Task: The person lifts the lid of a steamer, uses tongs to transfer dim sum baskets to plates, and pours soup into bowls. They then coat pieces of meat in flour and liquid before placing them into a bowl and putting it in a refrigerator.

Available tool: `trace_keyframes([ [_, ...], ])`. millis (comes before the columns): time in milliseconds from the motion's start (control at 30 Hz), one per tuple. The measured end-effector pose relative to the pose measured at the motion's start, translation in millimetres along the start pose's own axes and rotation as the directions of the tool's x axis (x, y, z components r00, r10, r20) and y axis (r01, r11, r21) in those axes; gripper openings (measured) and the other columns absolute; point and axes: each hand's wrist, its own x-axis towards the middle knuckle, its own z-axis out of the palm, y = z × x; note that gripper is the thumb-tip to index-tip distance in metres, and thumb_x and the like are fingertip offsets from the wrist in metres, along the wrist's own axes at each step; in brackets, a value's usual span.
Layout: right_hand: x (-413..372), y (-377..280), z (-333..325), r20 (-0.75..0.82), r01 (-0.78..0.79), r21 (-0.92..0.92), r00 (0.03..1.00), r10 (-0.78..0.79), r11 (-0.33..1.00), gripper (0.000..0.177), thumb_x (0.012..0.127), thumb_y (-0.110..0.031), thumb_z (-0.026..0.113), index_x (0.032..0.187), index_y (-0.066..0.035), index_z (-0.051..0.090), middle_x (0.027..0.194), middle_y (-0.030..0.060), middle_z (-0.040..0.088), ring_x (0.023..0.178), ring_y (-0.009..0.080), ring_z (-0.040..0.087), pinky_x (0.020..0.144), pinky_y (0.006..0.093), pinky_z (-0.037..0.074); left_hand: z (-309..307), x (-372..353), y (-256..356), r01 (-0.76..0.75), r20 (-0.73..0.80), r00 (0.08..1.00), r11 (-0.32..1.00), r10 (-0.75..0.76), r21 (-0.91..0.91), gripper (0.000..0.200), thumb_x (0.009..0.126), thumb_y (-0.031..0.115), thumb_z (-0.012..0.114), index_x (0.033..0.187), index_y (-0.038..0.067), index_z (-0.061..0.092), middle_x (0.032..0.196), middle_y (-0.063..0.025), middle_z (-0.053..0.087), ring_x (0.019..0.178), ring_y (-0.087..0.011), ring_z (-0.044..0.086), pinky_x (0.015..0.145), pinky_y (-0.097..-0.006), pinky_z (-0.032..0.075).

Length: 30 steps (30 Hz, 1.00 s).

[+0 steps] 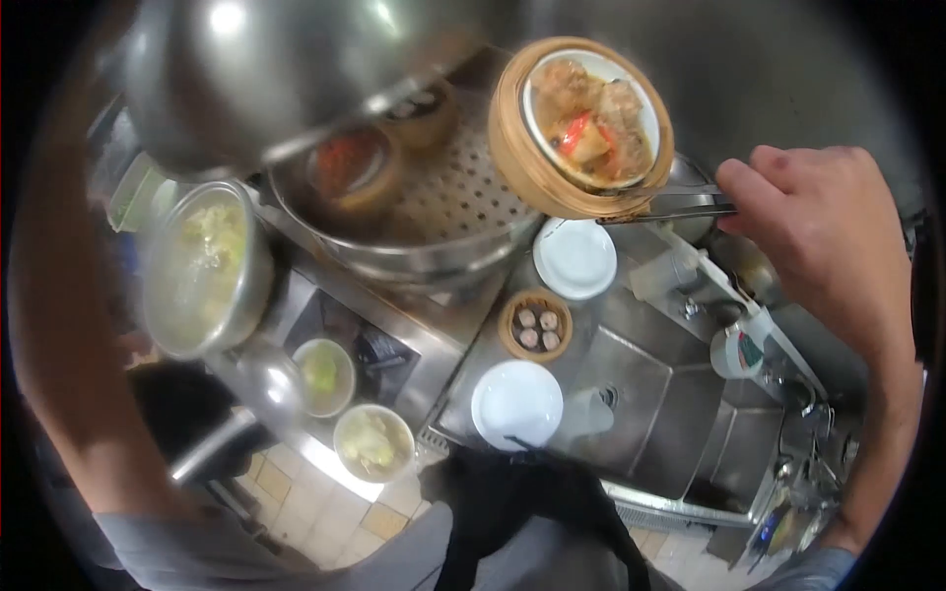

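Observation:
Metal tongs (pixel 680 202) are gripped in my right hand (pixel 813 222). Their tips hold the rim of a bamboo steamer basket (pixel 507 123), raised and tilted, with a white bowl of meat pieces and red pepper (pixel 591 118) in it. My left arm reaches up the left side; its hand is hidden, out of sight near the large metal dome lid (pixel 296 69). Under the raised lid, a perforated steamer tray (pixel 463 187) holds a basket with red food (pixel 350 167) and another basket (pixel 424 113).
White plates (pixel 574 258) (pixel 516 405) and a small bamboo basket of dumplings (pixel 535 324) stand on the steel counter. A sink (pixel 631 379) lies to the right. Left are a large metal bowl (pixel 202 266) and two small bowls of greens (pixel 323 377) (pixel 373 443).

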Motion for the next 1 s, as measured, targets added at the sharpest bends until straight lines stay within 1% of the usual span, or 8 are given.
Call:
trace_keyframes([
  [67,-25,-16,-8,0.03,-0.058,-0.062,0.998,0.06,0.996,0.022,0.074,-0.015,0.075,0.084,-0.007,0.057,0.065,0.0076,0.052,0.062,0.0306,0.059,0.055,0.0436,0.044,-2,-11,3,-0.023,-0.01,1.0,1.0,0.023,-0.008,0.043,0.08,0.024,0.066,0.117,0.003,0.071,0.111,-0.0143,0.071,0.102,-0.0208,0.066,0.089,-0.033,0.051],
  [200,-75,-46,-16,0.144,-0.19,0.05,0.973,0.181,0.98,0.024,0.074,-0.017,0.075,0.091,-0.007,0.062,0.064,0.0064,0.051,0.06,0.0263,0.058,0.054,0.0406,0.044,-5,-32,10,-0.054,-0.013,0.998,0.998,0.053,-0.02,0.043,0.081,0.027,0.064,0.117,0.004,0.071,0.111,-0.0139,0.07,0.104,-0.021,0.065,0.09,-0.0347,0.05],
  [333,-114,-83,-9,0.127,-0.129,0.002,0.984,0.128,0.992,0.02,0.076,-0.012,0.073,0.094,-0.007,0.064,0.069,0.003,0.056,0.063,0.0215,0.062,0.055,0.0365,0.047,-10,-56,22,-0.071,-0.019,0.997,0.997,0.071,-0.029,0.043,0.082,0.029,0.063,0.117,0.004,0.071,0.112,-0.0136,0.07,0.105,-0.0212,0.064,0.092,-0.0364,0.049],
  [467,-140,-122,32,0.202,-0.148,0.153,0.973,0.115,0.977,0.014,0.072,-0.011,0.065,0.085,-0.01,0.063,0.069,-0.0004,0.057,0.066,0.017,0.065,0.058,0.0321,0.051,-14,-73,30,-0.078,-0.021,0.997,0.996,0.077,-0.04,0.043,0.084,0.031,0.062,0.116,0.005,0.071,0.112,-0.0133,0.069,0.106,-0.0214,0.063,0.094,-0.0381,0.048],
  [567,-149,-155,74,0.249,-0.095,0.277,0.968,0.025,0.956,0.009,0.072,-0.012,0.064,0.08,-0.01,0.062,0.065,0.0008,0.056,0.063,0.0178,0.066,0.055,0.0328,0.051,-14,-84,33,-0.082,-0.019,0.997,0.996,0.081,-0.041,0.043,0.085,0.033,0.061,0.116,0.005,0.071,0.113,-0.0131,0.069,0.107,-0.0215,0.063,0.095,-0.0394,0.047],
  [633,-152,-180,103,0.37,-0.068,0.377,0.925,-0.083,0.924,0.009,0.083,-0.018,0.064,0.088,-0.01,0.062,0.078,0.0014,0.065,0.074,0.0197,0.069,0.058,0.0351,0.054,-13,-90,35,-0.081,-0.021,0.997,0.996,0.081,-0.042,0.044,0.085,0.034,0.061,0.116,0.005,0.07,0.113,-0.0129,0.068,0.108,-0.0216,0.062,0.096,-0.0402,0.047],
  [967,-166,-272,238,0.261,-0.09,0.723,0.954,-0.149,0.685,0.015,0.092,-0.022,0.06,0.091,-0.007,0.063,0.089,0.0093,0.07,0.081,0.0309,0.07,0.065,0.0436,0.055,-9,-104,39,-0.076,-0.017,0.997,0.996,0.075,-0.044,0.045,0.088,0.04,0.058,0.116,0.007,0.07,0.115,-0.0121,0.066,0.111,-0.0221,0.06,0.101,-0.0444,0.044],
  [1000,-158,-281,237,0.41,-0.164,0.682,0.893,-0.187,0.713,0.016,0.093,-0.024,0.06,0.092,-0.008,0.063,0.09,0.0102,0.07,0.082,0.0311,0.07,0.066,0.0444,0.055,-9,-105,40,-0.076,-0.016,0.997,0.996,0.076,-0.045,0.045,0.089,0.041,0.057,0.116,0.007,0.07,0.115,-0.012,0.066,0.111,-0.0221,0.06,0.101,-0.0448,0.044],
])
